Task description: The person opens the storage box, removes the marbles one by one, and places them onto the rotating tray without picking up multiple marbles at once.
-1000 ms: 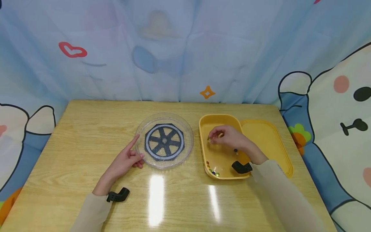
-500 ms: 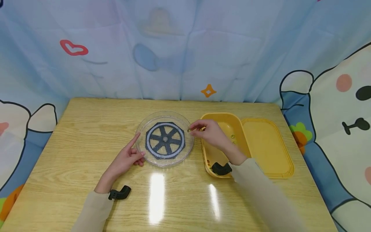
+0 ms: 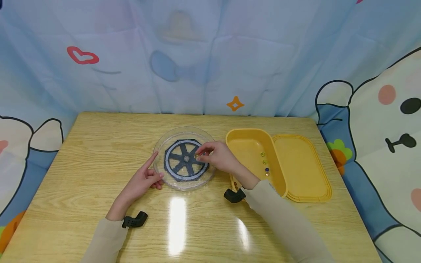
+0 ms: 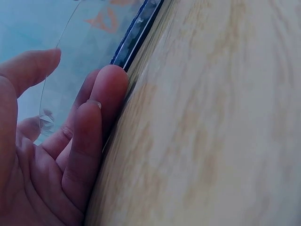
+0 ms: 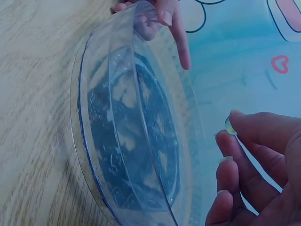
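Observation:
A round, clear plastic dish (image 3: 212,171) sits on the table, a dark wheel-like pattern with spokes (image 3: 186,159) showing in its middle. My left hand (image 3: 141,184) holds the dish's left rim, thumb over the edge, index finger straight along it, other fingers curled at the outside. Over the right half of the dish, my right hand (image 3: 218,157) pinches a small clear marble with a yellow-green tint (image 5: 229,126) between thumb and index finger. In the right wrist view the marble is above the dish's rim, and the remaining fingers are loosely bent.
Right of the dish stands a yellow box (image 3: 279,175) with several marbles in it, among them a green marble (image 3: 262,154) and a blue marble (image 3: 267,170). Its yellow lid (image 3: 300,168) lies beside it. A printed curtain (image 3: 204,73) hangs behind the table.
My right hand has moved left, out of the yellow box and over the dish, carrying the marble. My left hand has stayed at the dish's rim.

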Motion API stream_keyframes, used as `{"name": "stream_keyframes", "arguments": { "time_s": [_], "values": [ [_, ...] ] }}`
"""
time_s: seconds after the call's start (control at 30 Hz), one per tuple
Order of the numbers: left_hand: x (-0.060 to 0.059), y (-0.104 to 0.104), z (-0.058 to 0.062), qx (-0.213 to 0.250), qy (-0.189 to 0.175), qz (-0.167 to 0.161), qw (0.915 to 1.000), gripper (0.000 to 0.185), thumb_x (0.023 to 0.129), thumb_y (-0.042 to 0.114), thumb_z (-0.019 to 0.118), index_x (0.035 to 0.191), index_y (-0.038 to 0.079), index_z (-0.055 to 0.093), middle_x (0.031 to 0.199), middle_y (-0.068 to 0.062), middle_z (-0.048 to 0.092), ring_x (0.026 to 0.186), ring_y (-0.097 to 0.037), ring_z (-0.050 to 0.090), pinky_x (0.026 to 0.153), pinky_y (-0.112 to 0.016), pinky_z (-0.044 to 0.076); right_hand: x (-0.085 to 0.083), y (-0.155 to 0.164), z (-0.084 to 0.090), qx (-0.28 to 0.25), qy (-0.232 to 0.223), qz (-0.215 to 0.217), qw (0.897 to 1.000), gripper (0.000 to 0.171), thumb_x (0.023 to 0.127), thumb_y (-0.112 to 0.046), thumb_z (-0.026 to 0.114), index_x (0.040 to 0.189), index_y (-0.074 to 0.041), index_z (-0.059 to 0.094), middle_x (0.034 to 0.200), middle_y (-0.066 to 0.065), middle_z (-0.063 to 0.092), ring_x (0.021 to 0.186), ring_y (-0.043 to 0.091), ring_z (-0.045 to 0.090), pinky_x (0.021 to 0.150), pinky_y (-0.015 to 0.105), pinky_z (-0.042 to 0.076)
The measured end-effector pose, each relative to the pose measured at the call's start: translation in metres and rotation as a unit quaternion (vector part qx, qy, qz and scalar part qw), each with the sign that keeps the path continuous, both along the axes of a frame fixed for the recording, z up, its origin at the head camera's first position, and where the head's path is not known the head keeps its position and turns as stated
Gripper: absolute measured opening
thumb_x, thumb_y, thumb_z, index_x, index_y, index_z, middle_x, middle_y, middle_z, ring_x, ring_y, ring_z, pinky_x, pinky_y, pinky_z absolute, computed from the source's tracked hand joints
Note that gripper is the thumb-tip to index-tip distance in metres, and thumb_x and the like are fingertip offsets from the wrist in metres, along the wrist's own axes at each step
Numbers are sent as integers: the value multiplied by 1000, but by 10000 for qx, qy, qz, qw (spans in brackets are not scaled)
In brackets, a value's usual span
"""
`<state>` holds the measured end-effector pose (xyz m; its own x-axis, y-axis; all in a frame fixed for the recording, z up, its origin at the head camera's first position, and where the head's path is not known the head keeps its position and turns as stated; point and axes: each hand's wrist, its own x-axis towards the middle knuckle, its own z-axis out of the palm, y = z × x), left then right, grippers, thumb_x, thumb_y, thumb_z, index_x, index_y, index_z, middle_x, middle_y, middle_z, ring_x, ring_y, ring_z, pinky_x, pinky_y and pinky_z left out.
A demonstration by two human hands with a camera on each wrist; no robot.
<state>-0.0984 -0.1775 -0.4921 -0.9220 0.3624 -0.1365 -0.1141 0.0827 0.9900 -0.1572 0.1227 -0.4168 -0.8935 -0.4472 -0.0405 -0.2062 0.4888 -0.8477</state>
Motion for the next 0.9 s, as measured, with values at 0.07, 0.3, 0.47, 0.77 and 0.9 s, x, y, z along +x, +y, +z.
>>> {"name": "stream_keyframes", "arguments": {
  "time_s": [0.07,0.3,0.47,0.77,0.9],
  "values": [
    [0,0,0,-17,16,4,10000,82,100,11,63,162,27,11,87,-24,67,72,-26,69,67,-34,59,0,-1,-1,-26,-63,-19,10000,8,89,-12,76,98,-11,76,92,-1,68,75,20,57,60,30,46],
    [0,1,0,-33,20,31,10000,82,99,10,63,162,26,12,86,-23,67,73,-26,69,66,-33,59,-1,1,0,-36,-234,-22,9997,16,91,-14,75,105,-7,75,98,-1,70,82,20,59,66,32,50],
    [1,1,1,-23,-23,23,10000,82,100,9,62,162,26,11,87,-23,67,73,-26,69,66,-33,59,-1,12,6,-73,-351,-137,9993,19,91,-15,75,108,-7,75,101,0,70,87,22,59,71,39,52],
    [1,2,2,-83,8,37,10000,81,100,10,62,162,25,11,87,-24,67,72,-26,69,67,-34,59,-4,48,18,-152,-334,-501,9981,22,91,-14,75,112,-6,73,104,4,71,93,23,60,78,34,54],
    [1,1,2,-82,10,31,10000,81,100,10,62,162,25,11,88,-24,67,72,-26,69,67,-34,59,-5,65,20,-191,-286,-698,9970,24,91,-15,75,112,-3,73,102,6,72,94,24,61,79,31,53]
  ]
}}
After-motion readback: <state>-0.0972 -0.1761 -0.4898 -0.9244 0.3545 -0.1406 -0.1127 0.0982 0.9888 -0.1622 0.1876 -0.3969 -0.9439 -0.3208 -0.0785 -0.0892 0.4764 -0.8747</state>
